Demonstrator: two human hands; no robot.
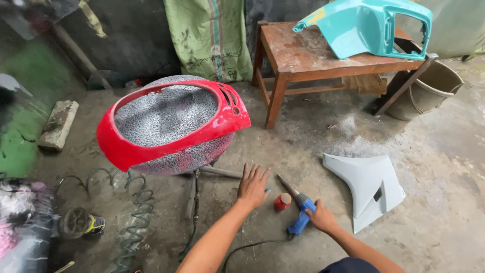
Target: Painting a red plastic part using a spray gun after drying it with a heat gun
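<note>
Right hand [322, 217] closed round the blue handle of a heat gun [299, 212], lower centre of frame, gun lying on the concrete floor [444, 192]. Left hand [252, 186] open, fingers spread, flat just left of it, possibly touching the floor. Small red cap [282, 201] between hands. Red panel [172, 124] on stand, centre left.

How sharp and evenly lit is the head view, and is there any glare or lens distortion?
Head view: soft, even daylight, faint shadows; mild glare on the glossy red plastic fairing panel; wide-angle bending at edges; left hand and right hand on the blue heat gun are sharp.
</note>
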